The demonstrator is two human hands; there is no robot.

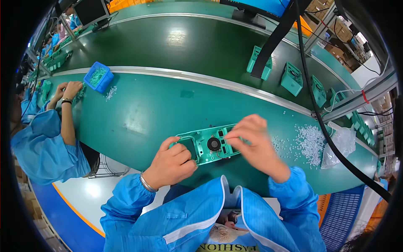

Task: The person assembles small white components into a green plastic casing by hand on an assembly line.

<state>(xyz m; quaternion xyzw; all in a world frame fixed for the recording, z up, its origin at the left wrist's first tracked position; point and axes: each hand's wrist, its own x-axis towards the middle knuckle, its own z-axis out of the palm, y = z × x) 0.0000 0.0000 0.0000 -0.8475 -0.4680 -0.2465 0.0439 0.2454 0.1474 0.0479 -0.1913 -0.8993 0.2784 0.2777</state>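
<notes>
Clearly, the green housing sits on the bench right in front of the body, open side up, its long axis running left to right with the right end slightly farther away. I have the left hand curled over its left end, fingers bent and closed on the frame around the large opening, thumb toward the far edge. The right hand is over the other end, thumb and forefinger drawn nearly together by the dark square parts; it is blurred, and I can't tell whether anything is pinched there.

I'd judge this shell to be moulded plastic: light, stiff, and smooth enough to skate or swivel on the bench if I pushed at one end without bracing the other. The side walls and the left-hand frame look like the best holds, since they should take a firm squeeze without flexing much. I'd keep fingertips off the round black part in the middle, which resembles a small speaker and may dent. The small white pieces scattered to the right look featherlight and easily knocked away.
</notes>
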